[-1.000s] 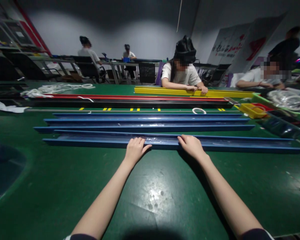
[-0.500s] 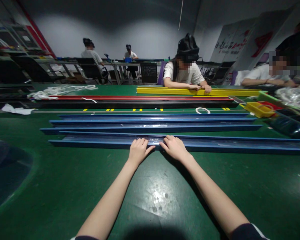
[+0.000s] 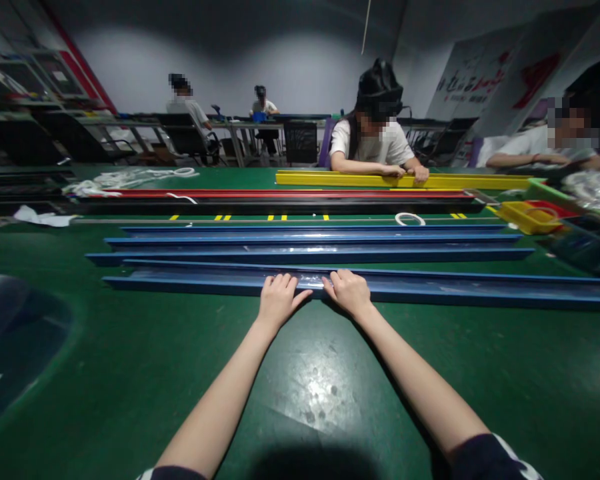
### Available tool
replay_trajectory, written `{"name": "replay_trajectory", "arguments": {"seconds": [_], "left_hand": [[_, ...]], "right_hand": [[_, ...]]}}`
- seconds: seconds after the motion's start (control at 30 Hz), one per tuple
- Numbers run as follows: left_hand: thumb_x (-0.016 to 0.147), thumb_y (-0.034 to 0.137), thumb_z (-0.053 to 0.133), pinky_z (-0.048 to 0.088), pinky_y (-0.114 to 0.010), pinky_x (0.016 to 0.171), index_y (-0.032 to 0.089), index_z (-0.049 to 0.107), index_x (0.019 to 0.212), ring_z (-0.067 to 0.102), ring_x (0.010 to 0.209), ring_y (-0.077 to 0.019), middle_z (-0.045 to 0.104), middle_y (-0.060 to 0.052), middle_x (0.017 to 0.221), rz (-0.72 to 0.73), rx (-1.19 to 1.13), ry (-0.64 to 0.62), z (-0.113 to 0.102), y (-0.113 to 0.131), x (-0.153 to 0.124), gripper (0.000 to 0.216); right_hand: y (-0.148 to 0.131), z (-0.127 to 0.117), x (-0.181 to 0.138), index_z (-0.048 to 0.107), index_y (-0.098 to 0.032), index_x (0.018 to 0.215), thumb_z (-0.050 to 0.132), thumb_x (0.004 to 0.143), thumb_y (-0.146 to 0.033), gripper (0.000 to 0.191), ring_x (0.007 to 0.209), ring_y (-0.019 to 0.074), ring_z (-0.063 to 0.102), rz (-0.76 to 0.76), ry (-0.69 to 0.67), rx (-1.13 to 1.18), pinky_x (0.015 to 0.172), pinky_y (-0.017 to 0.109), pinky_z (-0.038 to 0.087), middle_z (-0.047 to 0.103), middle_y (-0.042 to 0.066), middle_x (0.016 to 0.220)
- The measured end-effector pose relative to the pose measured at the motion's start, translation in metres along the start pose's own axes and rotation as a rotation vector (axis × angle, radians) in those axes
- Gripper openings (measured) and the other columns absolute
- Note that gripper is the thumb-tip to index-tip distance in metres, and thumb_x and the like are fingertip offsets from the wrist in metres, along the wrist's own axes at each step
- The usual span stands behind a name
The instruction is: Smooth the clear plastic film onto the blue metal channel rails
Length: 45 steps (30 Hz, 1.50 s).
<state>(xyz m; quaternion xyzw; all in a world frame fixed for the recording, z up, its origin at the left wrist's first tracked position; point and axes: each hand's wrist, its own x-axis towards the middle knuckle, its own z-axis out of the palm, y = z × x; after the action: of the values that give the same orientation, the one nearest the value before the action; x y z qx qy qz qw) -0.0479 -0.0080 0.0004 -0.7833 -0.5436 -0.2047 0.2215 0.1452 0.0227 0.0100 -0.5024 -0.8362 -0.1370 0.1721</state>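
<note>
A long blue channel profile (image 3: 445,287) lies across the green table in front of me, its open side facing up. My left hand (image 3: 279,299) grips its near wall, fingers curled over the rim into the trough and thumb pointing right along the outside. Close by on the right, my right hand (image 3: 347,292) holds the same wall, its fingers bent over the rim and its thumb towards the left hand. A short, shiny stretch of trough shows between the hands. The fingertips are partly hidden inside the channel. Just behind lie several more blue channels (image 3: 220,257), roughly parallel.
Red and black profiles (image 3: 300,195) lie farther back, near a white ring (image 3: 410,219). Across the table a person (image 3: 375,143) leans on a yellow profile (image 3: 460,181). A yellow bin (image 3: 523,218) stands at right; a clear curved object (image 3: 20,340) is at left.
The view has shifted slightly, so the scene sits a little farther right. My right hand and wrist have moved slightly left along the channel; both hands stay on its near wall.
</note>
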Motion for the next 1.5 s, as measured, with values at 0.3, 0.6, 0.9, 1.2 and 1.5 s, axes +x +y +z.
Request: {"name": "replay_trajectory", "arguments": {"seconds": [0.3,0.6,0.9,1.2,1.5], "left_hand": [[0.084,0.055,0.041,0.034,-0.035,0.075,0.016,0.060,0.087,0.053,0.079,-0.0216,0.062,-0.008,0.081,-0.043,-0.061,0.026,0.000,-0.005,-0.002,0.043],[0.084,0.055,0.043,0.034,-0.037,0.079,0.017,0.061,0.092,0.053,0.083,-0.0226,0.062,-0.009,0.084,-0.039,-0.101,0.038,0.001,-0.006,-0.001,0.043],[0.085,0.048,0.045,0.036,-0.033,0.074,0.017,0.060,0.087,0.055,0.090,-0.0211,0.064,-0.009,0.097,0.030,-0.158,0.023,-0.001,-0.004,0.000,0.034],[0.087,0.054,0.038,0.033,-0.031,0.067,0.017,0.055,0.073,0.053,0.070,-0.0194,0.060,-0.006,0.069,0.029,-0.030,-0.003,-0.002,-0.003,0.000,0.043],[0.087,0.054,0.037,0.032,-0.031,0.065,0.017,0.055,0.074,0.052,0.067,-0.0189,0.059,-0.006,0.066,0.034,-0.008,-0.005,-0.003,-0.003,0.001,0.043]], "right_hand": [[0.003,-0.003,0.000,0.063,-0.014,0.072,0.022,0.090,-0.027,0.046,0.063,0.0158,0.053,0.049,-0.003,-0.012,0.053,0.028,0.024,0.063,0.010,0.070],[0.061,-0.011,-0.030,0.064,-0.013,0.069,0.023,0.088,-0.026,0.047,0.062,0.0160,0.053,0.134,-0.023,-0.106,0.052,0.027,0.024,0.063,0.011,0.067],[0.107,-0.011,-0.053,0.063,-0.011,0.063,0.025,0.085,-0.029,0.047,0.057,0.0160,0.053,0.318,-0.001,-0.158,0.049,0.026,0.025,0.063,0.013,0.065],[0.106,-0.010,-0.053,0.062,-0.013,0.060,0.027,0.084,-0.029,0.045,0.060,0.0169,0.055,0.368,0.025,-0.142,0.050,0.026,0.025,0.064,0.012,0.066],[0.103,-0.012,-0.052,0.063,-0.013,0.062,0.027,0.085,-0.029,0.045,0.061,0.0164,0.056,0.383,0.016,-0.136,0.051,0.026,0.027,0.064,0.011,0.067]]}}
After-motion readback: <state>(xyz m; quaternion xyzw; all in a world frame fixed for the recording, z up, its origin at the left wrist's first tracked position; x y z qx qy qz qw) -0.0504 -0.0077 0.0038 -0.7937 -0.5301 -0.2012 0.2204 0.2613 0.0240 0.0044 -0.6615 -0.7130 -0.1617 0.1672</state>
